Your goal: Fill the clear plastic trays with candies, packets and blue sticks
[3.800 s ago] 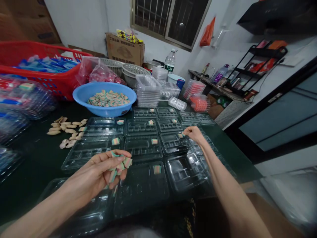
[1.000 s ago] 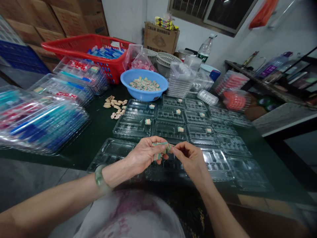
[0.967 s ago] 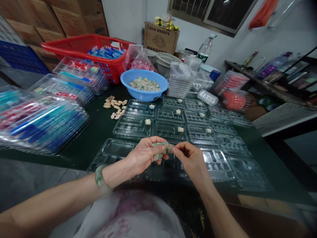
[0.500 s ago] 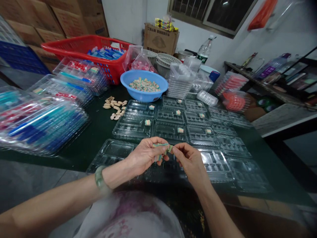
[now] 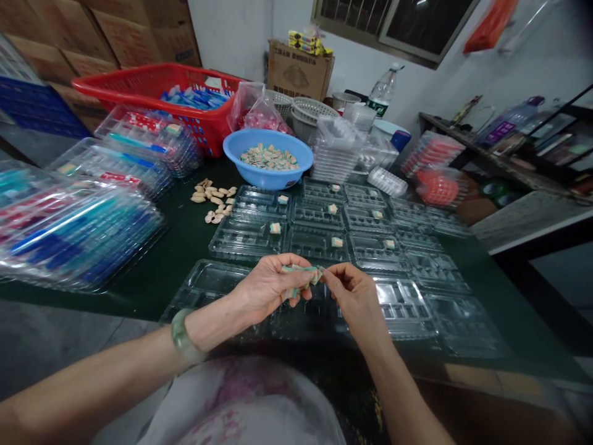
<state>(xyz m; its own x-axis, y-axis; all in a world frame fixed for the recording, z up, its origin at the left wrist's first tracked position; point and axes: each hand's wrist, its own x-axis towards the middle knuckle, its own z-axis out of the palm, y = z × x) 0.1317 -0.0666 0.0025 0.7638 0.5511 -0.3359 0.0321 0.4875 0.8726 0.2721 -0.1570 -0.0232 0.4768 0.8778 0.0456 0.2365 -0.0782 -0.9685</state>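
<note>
A handful of small striped pieces (image 5: 302, 277), cream and teal-green, is gripped in my left hand (image 5: 262, 289), which wears a green bangle (image 5: 183, 337). My right hand (image 5: 356, 295) meets it from the right, thumb and forefinger pinched on one striped piece at the end of the handful. Both hands are above clear plastic trays (image 5: 319, 244) laid out in rows. Single striped pieces (image 5: 337, 242) sit in several of the farther trays. Behind them a blue bowl (image 5: 234, 159) holds a heap of the same pieces.
Peanuts (image 5: 217, 194) lie left of the trays on the dark green table (image 5: 185, 235). Stacks of filled plastic packs (image 5: 88, 235) occupy the left side, near a red basket (image 5: 139, 77). Behind are clear tray stacks (image 5: 336, 157), a bottle (image 5: 383, 93) and a cardboard box (image 5: 299, 71).
Both hands stay together over the trays. The piece between them has shifted slightly, lying closer along the handful, and my right fingertips have moved a little up and left.
</note>
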